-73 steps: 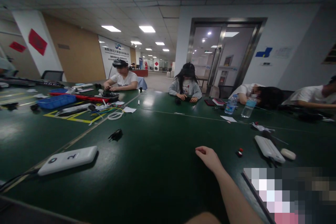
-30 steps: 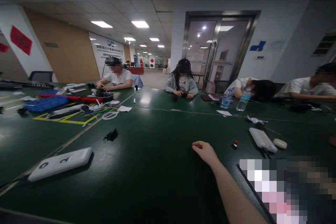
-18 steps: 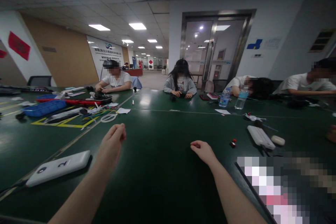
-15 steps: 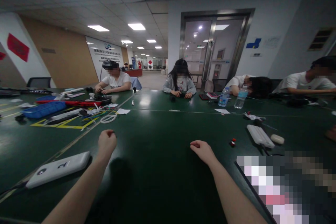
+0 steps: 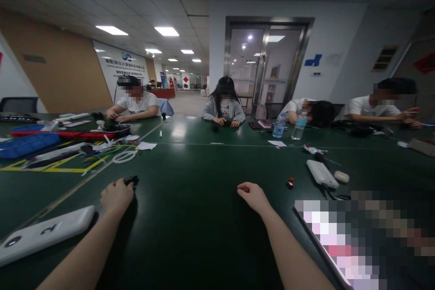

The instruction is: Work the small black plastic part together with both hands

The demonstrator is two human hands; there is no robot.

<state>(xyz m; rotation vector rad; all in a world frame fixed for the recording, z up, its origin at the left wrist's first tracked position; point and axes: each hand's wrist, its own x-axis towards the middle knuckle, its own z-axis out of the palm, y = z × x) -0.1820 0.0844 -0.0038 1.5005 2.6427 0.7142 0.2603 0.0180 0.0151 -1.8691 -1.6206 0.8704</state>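
At the lower left of the frame, the left hand (image 5: 117, 196) lay over a small black object (image 5: 132, 180) on the desk (image 5: 190, 222); whether its grip was closed could not be told. Just right of centre, the right hand (image 5: 253, 195) had its grip loosely clenched. A white power bank (image 5: 68, 226) lay near the left hand.

Dim overall, lit from behind by rectangular ceiling panels (image 5: 166, 31) and by small bright spots behind the glass door (image 5: 249, 61). Darkens to near black on the near half of the green table (image 5: 190, 235); glares in a pale patch at its far side. Softly shadowed beside the left hand (image 5: 116, 195). Stretched toward the edges, slightly soft in distant lettering, coarsely pixelated at lower right.
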